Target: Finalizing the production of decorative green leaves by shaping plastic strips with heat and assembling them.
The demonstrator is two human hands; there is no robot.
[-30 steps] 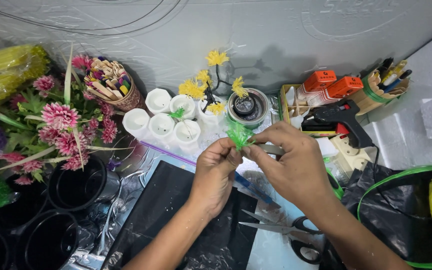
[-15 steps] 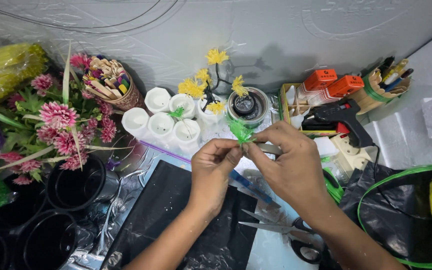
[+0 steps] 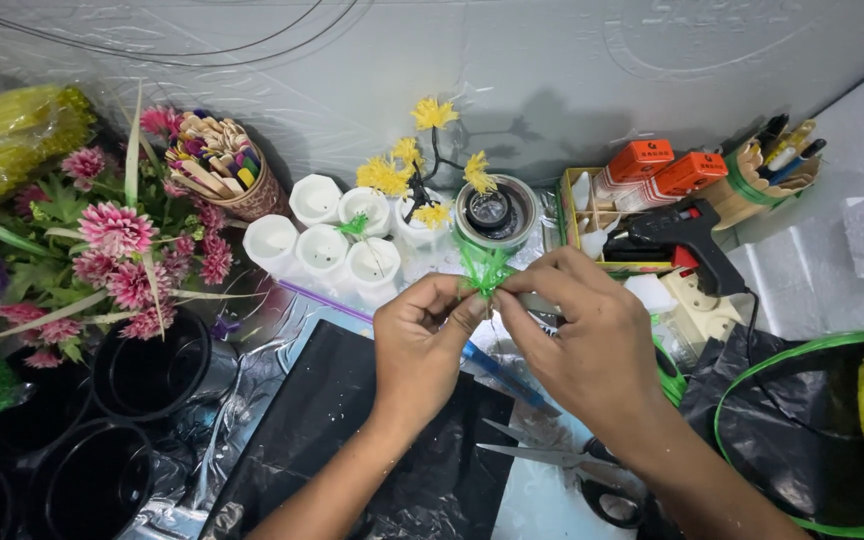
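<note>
My left hand [image 3: 419,342] and my right hand [image 3: 580,338] meet at the middle of the head view. Their fingertips pinch a small tuft of frayed green plastic strips [image 3: 484,268] between them. Just behind the tuft stand several small white pots [image 3: 324,243] and a thin dark branch with yellow artificial flowers [image 3: 419,170]. A round tin [image 3: 493,212] sits beside them. Scissors [image 3: 562,467] lie on the table below my right wrist.
Pink artificial flowers [image 3: 117,250] and empty black pots [image 3: 147,375] fill the left. A cup of coloured sticks [image 3: 220,165] stands behind. A black glue gun [image 3: 687,240], orange containers [image 3: 662,168] and a pen holder [image 3: 767,165] sit right. A black bag with green rim [image 3: 802,420] is far right.
Both hands have stayed in place. The fingers have worked the green tuft, which now spreads slightly wider above the fingertips.
</note>
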